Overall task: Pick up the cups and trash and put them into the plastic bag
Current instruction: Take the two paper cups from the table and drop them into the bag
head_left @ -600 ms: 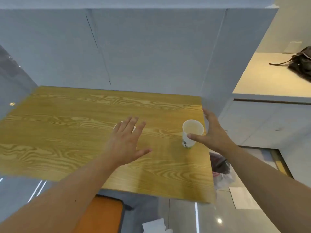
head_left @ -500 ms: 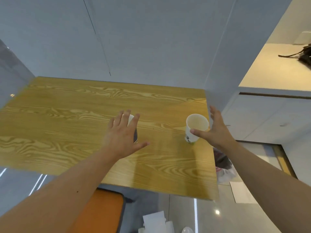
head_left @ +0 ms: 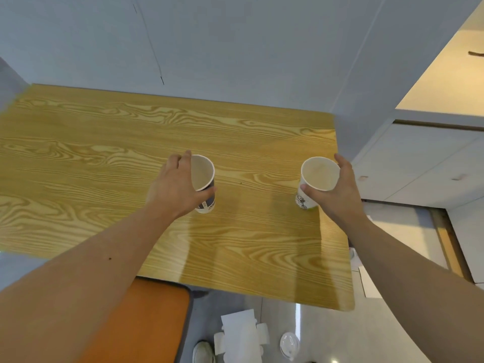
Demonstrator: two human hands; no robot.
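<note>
Two paper cups stand upright on the wooden table. My left hand is wrapped around the dark-printed cup near the table's middle, thumb in front and fingers behind. My right hand grips the white cup with a drawing on its side, close to the table's right edge. Both cups look empty inside. On the floor below lie white paper trash and a clear plastic lid. The plastic bag is not in view.
An orange chair seat sits under the table's near edge. A shoe shows on the floor beside the paper. A grey wall stands behind the table and white cabinets stand to the right.
Both hands went from hovering with fingers spread to closing around the cups. The view tilted down, and the bag on the floor at the right dropped out of sight.
</note>
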